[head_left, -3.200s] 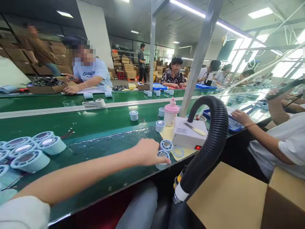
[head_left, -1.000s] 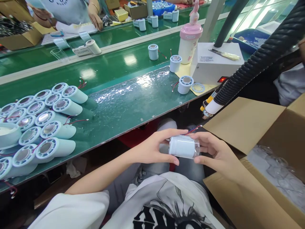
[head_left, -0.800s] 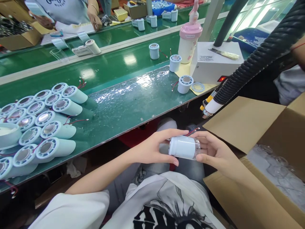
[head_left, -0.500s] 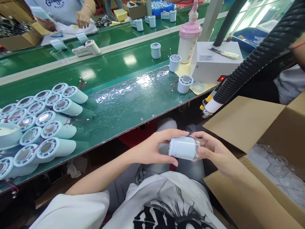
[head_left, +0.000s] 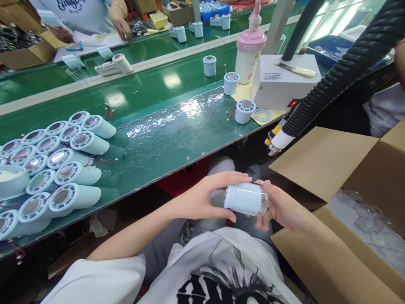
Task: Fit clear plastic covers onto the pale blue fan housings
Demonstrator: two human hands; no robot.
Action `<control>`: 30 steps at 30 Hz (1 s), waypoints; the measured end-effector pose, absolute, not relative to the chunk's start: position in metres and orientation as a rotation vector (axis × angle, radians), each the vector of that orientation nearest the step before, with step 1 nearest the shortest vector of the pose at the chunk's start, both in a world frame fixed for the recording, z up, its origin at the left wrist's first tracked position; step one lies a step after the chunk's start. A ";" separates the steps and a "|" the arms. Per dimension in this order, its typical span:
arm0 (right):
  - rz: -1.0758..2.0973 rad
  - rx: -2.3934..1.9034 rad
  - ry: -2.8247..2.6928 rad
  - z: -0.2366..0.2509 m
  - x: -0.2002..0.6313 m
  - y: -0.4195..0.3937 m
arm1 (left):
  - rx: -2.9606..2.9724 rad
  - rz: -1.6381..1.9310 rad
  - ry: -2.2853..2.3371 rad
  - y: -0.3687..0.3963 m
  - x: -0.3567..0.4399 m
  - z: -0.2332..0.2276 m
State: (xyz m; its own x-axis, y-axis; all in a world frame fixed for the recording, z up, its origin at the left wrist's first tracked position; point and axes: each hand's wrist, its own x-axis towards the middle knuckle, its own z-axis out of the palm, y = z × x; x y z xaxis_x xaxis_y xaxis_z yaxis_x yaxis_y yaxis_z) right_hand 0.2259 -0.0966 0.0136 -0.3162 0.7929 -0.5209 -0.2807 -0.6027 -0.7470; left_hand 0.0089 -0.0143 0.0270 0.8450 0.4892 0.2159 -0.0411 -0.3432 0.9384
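Green counter [head_left: 164, 139] at 12 o'clock; both hands, left [head_left: 202, 198] and right [head_left: 281, 207], pinch one cylinder [head_left: 245, 199] over lap — light fingertip hold, could slip and drop.

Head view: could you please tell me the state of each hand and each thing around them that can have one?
Left hand: gripping the cylinder.
Right hand: gripping the cylinder.
Cylinder: on its side, above the lap.
Box: flaps open.
White unit: red light on.
Bottle: upright, lid on.
Stack: cylinders lying on their sides.

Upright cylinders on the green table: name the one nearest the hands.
The upright cylinder at the table's near edge, beside the loose ring; the other two stand farther back.
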 end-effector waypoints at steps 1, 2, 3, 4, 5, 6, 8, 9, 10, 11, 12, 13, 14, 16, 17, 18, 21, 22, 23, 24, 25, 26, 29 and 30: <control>2.006 -1.206 -0.696 0.015 0.226 -0.096 | 1.858 0.562 0.343 -0.014 0.009 0.027; 2.043 -1.200 -0.685 0.016 0.226 -0.096 | 1.863 0.556 0.348 -0.014 0.009 0.026; 2.085 -1.193 -0.675 0.017 0.225 -0.095 | 1.865 0.548 0.354 -0.014 0.009 0.026; 2.127 -1.188 -0.666 0.018 0.225 -0.094 | 1.861 0.542 0.358 -0.015 0.008 0.026; 2.164 -1.188 -0.658 0.019 0.225 -0.094 | 1.852 0.537 0.362 -0.016 0.008 0.026; 2.191 -1.194 -0.652 0.020 0.225 -0.094 | 1.838 0.531 0.368 -0.017 0.009 0.026; 2.204 -1.215 -0.669 0.019 0.223 -0.095 | 1.800 0.515 0.399 -0.020 0.009 0.027; 2.182 -1.226 -0.704 0.018 0.223 -0.096 | 1.780 0.501 0.429 -0.021 0.009 0.028; 2.120 -1.250 -0.761 0.016 0.222 -0.097 | 1.762 0.486 0.466 -0.023 0.009 0.030; 2.010 -1.296 -0.847 0.013 0.222 -0.099 | 1.743 0.469 0.505 -0.025 0.009 0.032; 1.845 -1.358 -0.960 0.010 0.223 -0.101 | 1.721 0.453 0.542 -0.026 0.009 0.033; 1.631 -1.420 -1.092 0.008 0.224 -0.102 | 1.692 0.435 0.574 -0.027 0.009 0.035; 1.387 -1.451 -1.238 0.005 0.226 -0.104 | 1.657 0.416 0.600 -0.028 0.009 0.037; 0.933 -1.365 -1.557 0.001 0.230 -0.107 | 1.581 0.384 0.627 -0.028 0.009 0.039; 0.770 -1.260 -1.705 0.000 0.233 -0.108 | 1.545 0.366 0.633 -0.028 0.009 0.040; 0.663 -1.149 -1.820 -0.001 0.235 -0.109 | 1.516 0.350 0.634 -0.028 0.009 0.040; 0.766 -1.032 -1.881 0.001 0.238 -0.111 | 1.470 0.303 0.607 -0.026 0.009 0.040; 0.922 -1.057 -1.787 0.002 0.238 -0.111 | 1.471 0.297 0.591 -0.026 0.009 0.040; 1.105 -1.076 -1.657 0.003 0.238 -0.112 | 1.479 0.303 0.569 -0.025 0.009 0.040; 1.282 -1.072 -1.509 0.004 0.238 -0.113 | 1.487 0.315 0.543 -0.025 0.008 0.040; 1.430 -1.045 -1.367 0.005 0.237 -0.113 | 1.489 0.327 0.518 -0.025 0.008 0.040; 1.533 -1.008 -1.252 0.005 0.237 -0.113 | 1.479 0.338 0.500 -0.024 0.007 0.040; 1.629 -1.003 -1.124 0.003 0.238 -0.114 | 1.371 0.334 0.479 -0.024 0.006 0.038; 1.616 -1.047 -1.128 0.001 0.239 -0.113 | 1.327 0.324 0.480 -0.024 0.006 0.036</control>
State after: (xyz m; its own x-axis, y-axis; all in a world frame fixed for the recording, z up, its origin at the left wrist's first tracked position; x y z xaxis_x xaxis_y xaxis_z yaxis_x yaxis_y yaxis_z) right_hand 0.2389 -0.1133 0.0015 -0.2583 0.9544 -0.1495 -0.1891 -0.2018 -0.9610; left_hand 0.0061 -0.0242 0.0358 0.8595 0.4889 -0.1489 0.0445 0.2187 0.9748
